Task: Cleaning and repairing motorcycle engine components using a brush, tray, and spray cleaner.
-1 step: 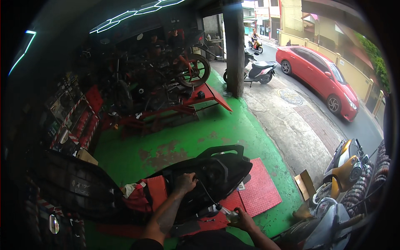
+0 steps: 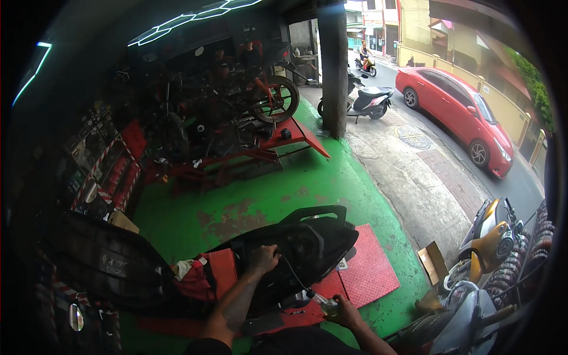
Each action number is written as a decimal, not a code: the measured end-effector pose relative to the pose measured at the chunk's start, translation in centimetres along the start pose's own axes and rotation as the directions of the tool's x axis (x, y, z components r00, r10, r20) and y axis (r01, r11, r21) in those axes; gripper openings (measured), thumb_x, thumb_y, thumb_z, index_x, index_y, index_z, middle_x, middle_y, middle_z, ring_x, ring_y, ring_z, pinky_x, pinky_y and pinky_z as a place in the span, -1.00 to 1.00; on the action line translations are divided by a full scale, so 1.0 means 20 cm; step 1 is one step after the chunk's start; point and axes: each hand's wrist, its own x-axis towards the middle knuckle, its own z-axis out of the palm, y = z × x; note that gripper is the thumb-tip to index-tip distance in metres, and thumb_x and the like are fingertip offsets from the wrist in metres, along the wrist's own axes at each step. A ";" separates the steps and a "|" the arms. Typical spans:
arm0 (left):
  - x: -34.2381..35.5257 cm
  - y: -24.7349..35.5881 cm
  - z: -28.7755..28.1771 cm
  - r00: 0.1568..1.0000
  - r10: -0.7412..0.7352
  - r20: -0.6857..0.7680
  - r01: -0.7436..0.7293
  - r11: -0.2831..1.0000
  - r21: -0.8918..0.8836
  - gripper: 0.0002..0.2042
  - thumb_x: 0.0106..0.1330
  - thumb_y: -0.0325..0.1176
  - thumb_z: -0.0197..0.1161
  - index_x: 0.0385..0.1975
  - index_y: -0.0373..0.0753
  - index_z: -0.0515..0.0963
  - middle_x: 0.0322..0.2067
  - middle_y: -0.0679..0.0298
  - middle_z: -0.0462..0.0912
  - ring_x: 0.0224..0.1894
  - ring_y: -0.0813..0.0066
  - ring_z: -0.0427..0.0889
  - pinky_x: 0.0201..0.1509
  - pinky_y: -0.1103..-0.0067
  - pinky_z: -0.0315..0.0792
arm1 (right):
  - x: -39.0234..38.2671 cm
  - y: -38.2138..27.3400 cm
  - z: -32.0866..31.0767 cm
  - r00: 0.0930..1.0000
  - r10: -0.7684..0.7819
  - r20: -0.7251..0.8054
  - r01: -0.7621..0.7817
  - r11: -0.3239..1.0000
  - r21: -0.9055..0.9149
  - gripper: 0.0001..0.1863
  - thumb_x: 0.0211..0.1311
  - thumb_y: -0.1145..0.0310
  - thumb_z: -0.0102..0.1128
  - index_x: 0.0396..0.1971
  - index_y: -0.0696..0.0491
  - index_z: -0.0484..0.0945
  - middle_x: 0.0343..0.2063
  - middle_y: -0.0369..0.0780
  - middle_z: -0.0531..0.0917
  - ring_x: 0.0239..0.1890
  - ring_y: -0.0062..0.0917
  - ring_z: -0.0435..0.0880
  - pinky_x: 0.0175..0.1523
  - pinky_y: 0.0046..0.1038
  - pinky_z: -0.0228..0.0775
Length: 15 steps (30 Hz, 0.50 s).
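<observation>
A black scooter (image 2: pixel 236 241) stands in front of me with its seat (image 2: pixel 112 260) tipped up to the left. My left hand (image 2: pixel 264 259) is closed over the scooter's open body, its fingers at the upper end of a thin dark hose (image 2: pixel 291 272). That hose runs down to the dark top of a small clear bottle (image 2: pixel 325 303) with pale yellowish liquid in it. Fingers of my right hand (image 2: pixel 344 312) wrap round the bottle, low beside the scooter's near side. Red cloth (image 2: pixel 198 283) lies in the scooter's body, left of my left forearm.
Red textured plates (image 2: pixel 373 269) lie under the scooter on the green floor (image 2: pixel 254 195). Another motorcycle (image 2: pixel 225 112) sits on a red lift (image 2: pixel 236 163) at the back. Motorcycle parts and tyres (image 2: pixel 509 260) crowd the right, beside a cardboard box (image 2: pixel 433 263). A pillar (image 2: pixel 332 71) borders the street.
The red car on the street has moved a little forward, toward the lower right. The scooter rider behind it has shifted slightly right. Both my hands hold nearly the same places.
</observation>
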 end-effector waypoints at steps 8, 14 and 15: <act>-0.01 -0.04 0.02 0.998 0.027 -0.048 -0.025 0.999 0.028 -0.75 0.28 -0.13 0.38 -0.24 -0.16 0.65 -0.32 0.10 0.76 -0.20 0.04 0.76 -0.16 0.18 0.63 | -0.02 -0.06 -0.01 0.982 -0.029 -0.186 -0.019 0.967 -0.254 -0.26 -0.15 0.07 0.60 0.02 0.10 0.45 -0.14 -0.07 0.58 -0.03 -0.12 0.67 0.01 -0.13 0.58; -0.01 -0.03 0.02 0.998 0.044 -0.033 -0.043 0.998 0.034 -0.76 0.30 -0.14 0.37 -0.22 -0.15 0.65 -0.33 0.10 0.76 -0.21 0.05 0.76 -0.18 0.19 0.63 | -0.02 -0.01 -0.04 0.982 0.014 -0.190 -0.057 0.973 -0.224 -0.30 -0.14 0.06 0.59 -0.06 0.10 0.44 -0.18 -0.05 0.60 -0.07 -0.11 0.68 -0.03 -0.13 0.59; 0.00 -0.02 0.02 0.998 0.046 -0.032 -0.045 0.998 0.031 -0.76 0.30 -0.14 0.37 -0.22 -0.15 0.65 -0.33 0.10 0.76 -0.21 0.05 0.76 -0.18 0.19 0.63 | -0.01 0.01 -0.04 0.979 0.004 -0.204 -0.045 0.979 -0.197 -0.30 -0.14 0.06 0.59 -0.07 0.10 0.44 -0.21 -0.03 0.62 -0.09 -0.10 0.69 -0.05 -0.12 0.59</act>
